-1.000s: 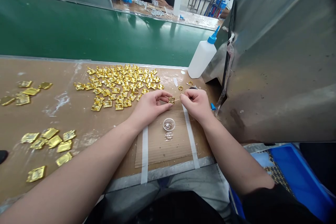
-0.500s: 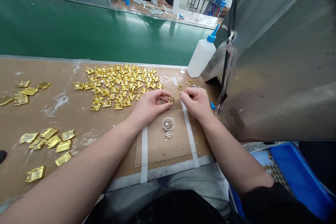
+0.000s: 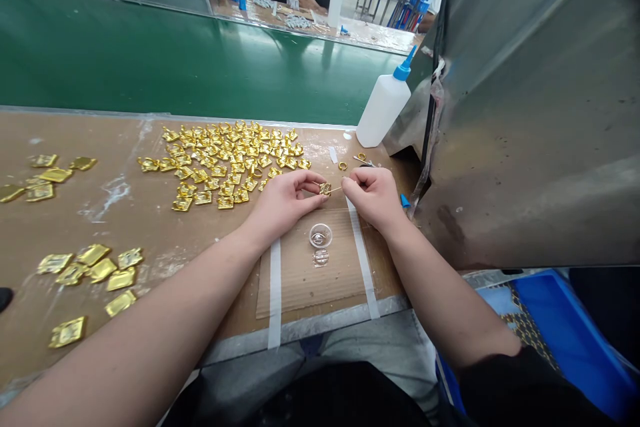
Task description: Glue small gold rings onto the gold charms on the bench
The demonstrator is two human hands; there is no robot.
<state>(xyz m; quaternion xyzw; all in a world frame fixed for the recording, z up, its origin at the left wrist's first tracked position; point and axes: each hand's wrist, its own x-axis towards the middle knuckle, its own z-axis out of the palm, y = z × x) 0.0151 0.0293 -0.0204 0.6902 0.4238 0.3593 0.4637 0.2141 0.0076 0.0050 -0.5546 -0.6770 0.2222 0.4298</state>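
Note:
Between the thumb and fingers of my left hand (image 3: 295, 200) is a small gold square piece (image 3: 325, 189). My right hand (image 3: 373, 197) pinches a thin pale stick (image 3: 337, 189), and the stick's far tip meets the gold piece or lies right beside it. Just below the hands, a small clear round dish (image 3: 321, 236) rests on a cardboard sheet (image 3: 295, 287) held by white tape strips. A patch of clear, shiny material (image 3: 321, 258) lies in front of the dish. Many gold pieces with rings (image 3: 225, 153) are spread behind my left hand.
Flat gold pieces (image 3: 103, 269) lie at the left. A white bottle with a blue nozzle (image 3: 383, 110) stands behind my right hand, near loose gold rings (image 3: 343, 166). A metal panel (image 3: 530, 113) rises at the right, above a blue bin (image 3: 570, 340). A co-worker sits across the green belt (image 3: 175, 67).
My hands stay nearly in place, with the stick still at the gold piece. Across the belt, the co-worker's hands have come together around a small blue thing.

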